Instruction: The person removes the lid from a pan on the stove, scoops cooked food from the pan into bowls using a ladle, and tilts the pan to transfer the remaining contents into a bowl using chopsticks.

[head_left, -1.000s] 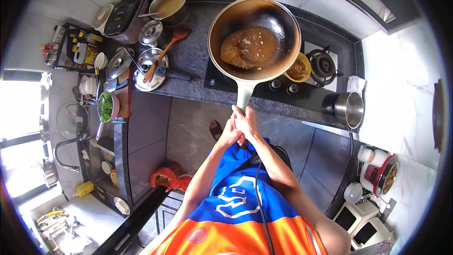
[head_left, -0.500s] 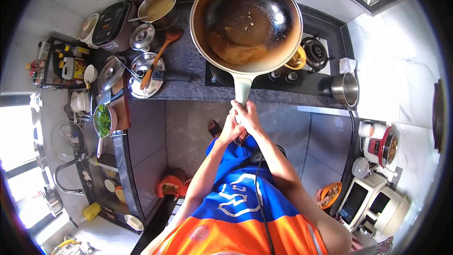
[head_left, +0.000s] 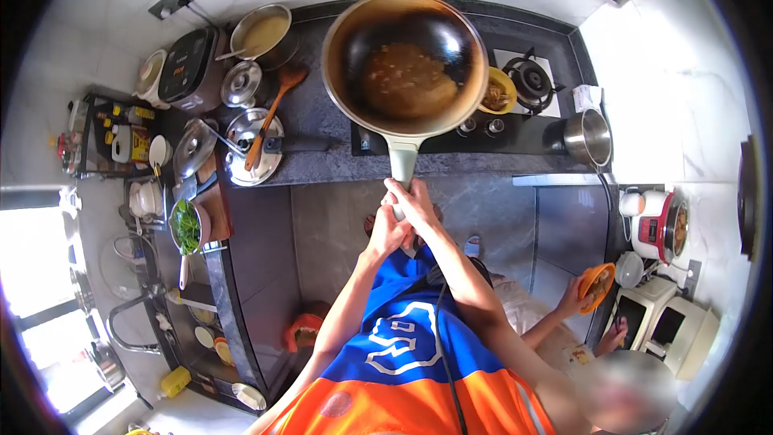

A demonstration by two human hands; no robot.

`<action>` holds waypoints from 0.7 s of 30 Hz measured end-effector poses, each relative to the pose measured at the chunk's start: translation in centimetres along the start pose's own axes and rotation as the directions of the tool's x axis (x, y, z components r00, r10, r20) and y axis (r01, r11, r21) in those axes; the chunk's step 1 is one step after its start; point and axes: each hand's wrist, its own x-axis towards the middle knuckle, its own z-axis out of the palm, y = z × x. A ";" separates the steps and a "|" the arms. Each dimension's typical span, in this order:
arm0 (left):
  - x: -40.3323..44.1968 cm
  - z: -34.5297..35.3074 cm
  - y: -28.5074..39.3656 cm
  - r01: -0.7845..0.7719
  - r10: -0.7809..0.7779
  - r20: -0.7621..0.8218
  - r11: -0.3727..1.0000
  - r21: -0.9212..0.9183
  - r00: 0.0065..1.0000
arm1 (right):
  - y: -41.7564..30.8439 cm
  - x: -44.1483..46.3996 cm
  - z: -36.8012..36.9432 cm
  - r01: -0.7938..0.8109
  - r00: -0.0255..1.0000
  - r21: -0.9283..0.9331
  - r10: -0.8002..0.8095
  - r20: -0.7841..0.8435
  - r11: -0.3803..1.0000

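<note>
My left hand (head_left: 388, 234) and my right hand (head_left: 413, 203) are both closed around the pale green handle (head_left: 403, 163) of a wok, the right one nearer the pan. The wok (head_left: 344, 72) is cream-rimmed with a dark, browned inside and hangs over the left part of the hob. Brown liquid (head_left: 409, 80) with small bits in it lies across its bottom. Partly tucked behind the wok's right side is a yellow bowl (head_left: 501, 90) with food in it. The left burner is hidden under the pan.
A wooden spatula (head_left: 270, 125) lies across a steel lid (head_left: 241, 169) left of the wok. Further left are a pot (head_left: 262, 32) and a rice cooker (head_left: 192, 64). A steel pot (head_left: 588, 137) stands right of the burner (head_left: 531, 83). Another person's hand (head_left: 573, 294) holds an orange bowl (head_left: 597, 288) behind my right arm.
The wok appears lower and more level in view, and its liquid has spread over the middle of the bottom. At the right, the other person has come forward with the orange bowl.
</note>
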 end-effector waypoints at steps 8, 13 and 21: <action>1.7 3.6 3.1 -0.163 0.183 -0.178 0.979 0.122 0.967 | -1.2 2.0 -2.6 0.060 0.991 0.035 -0.064 0.117 0.998; 2.9 5.3 3.7 -0.035 0.066 -0.160 0.982 0.184 0.985 | -1.4 3.3 -4.8 0.054 0.979 0.147 -0.082 0.188 0.988; 4.4 8.1 3.9 0.083 -0.006 -0.220 0.936 0.341 0.975 | -0.9 4.5 -7.3 0.054 0.969 0.265 -0.115 0.220 0.963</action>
